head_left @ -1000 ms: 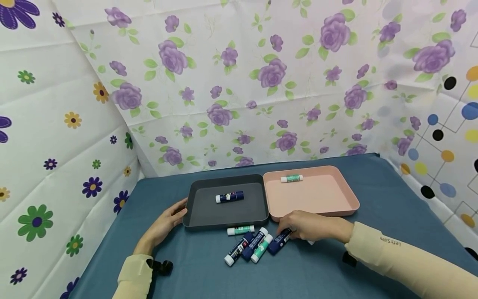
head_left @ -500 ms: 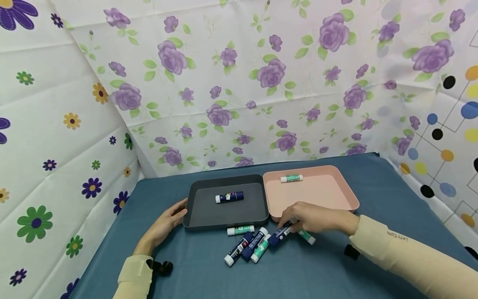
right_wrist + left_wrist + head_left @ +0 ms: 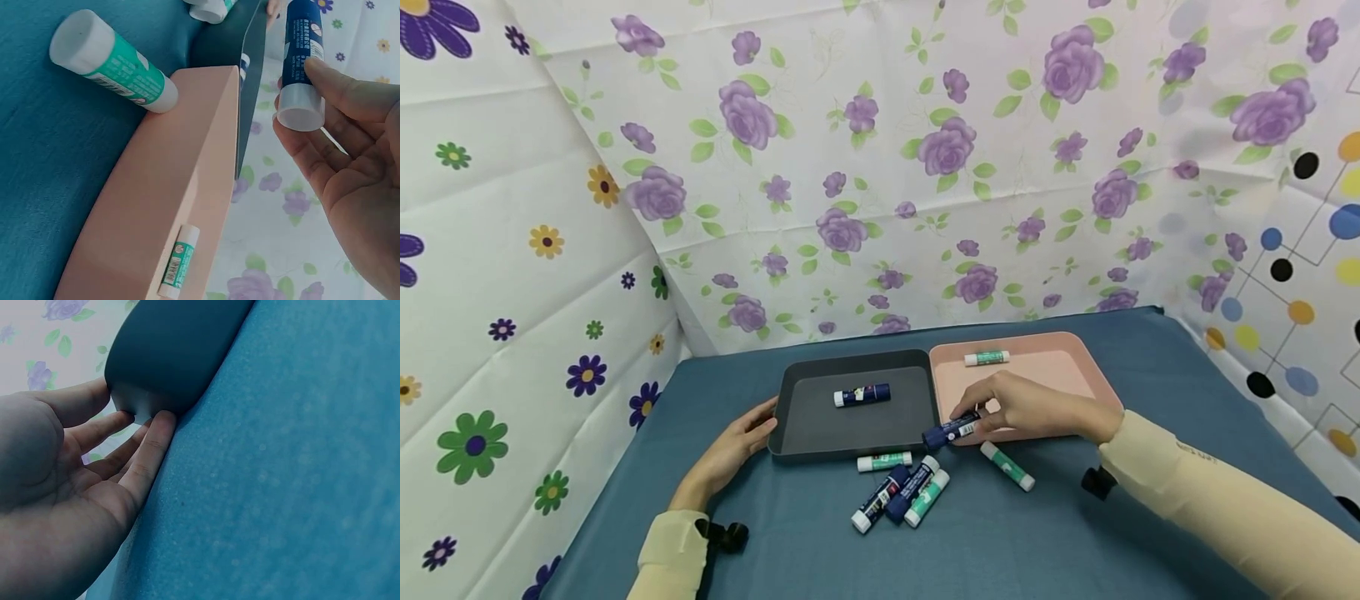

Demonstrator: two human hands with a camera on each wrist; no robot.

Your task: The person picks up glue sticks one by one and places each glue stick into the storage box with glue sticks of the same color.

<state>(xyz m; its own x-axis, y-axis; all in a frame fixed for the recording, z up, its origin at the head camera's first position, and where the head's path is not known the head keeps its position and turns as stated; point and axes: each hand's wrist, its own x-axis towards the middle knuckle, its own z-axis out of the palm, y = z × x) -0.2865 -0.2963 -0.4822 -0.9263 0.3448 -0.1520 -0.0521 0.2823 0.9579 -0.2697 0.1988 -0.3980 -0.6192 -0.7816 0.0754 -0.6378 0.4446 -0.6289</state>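
Thumb and fingers of my right hand point(image 3: 1026, 406) pinch a navy glue stick point(image 3: 942, 435) with a white end, raised over the front edges where the two trays meet. In the right wrist view this glue stick point(image 3: 301, 56) is tilted, white end nearest the camera. Fairly straight fingers of my left hand point(image 3: 733, 450) touch the outer left side of the dark grey tray point(image 3: 820, 429); the left wrist view shows fingertips point(image 3: 164, 422) against its corner. A navy glue stick point(image 3: 862, 395) lies in that tray. The pink tray point(image 3: 1060, 367) beside it holds a green glue stick point(image 3: 987, 357).
In front of the trays, on the blue cloth point(image 3: 805, 533), several glue sticks lie loose. One green stick point(image 3: 1007, 466) lies apart at right, another point(image 3: 884, 462) along the grey tray's front. Two navy sticks and a green one point(image 3: 927, 498) lie close together. Patterned cloth walls stand behind.
My right hand has lifted the navy glue stick off the cloth and brought it up and slightly left to the trays' front edge, uncovering a green stick. My left hand has stayed put.
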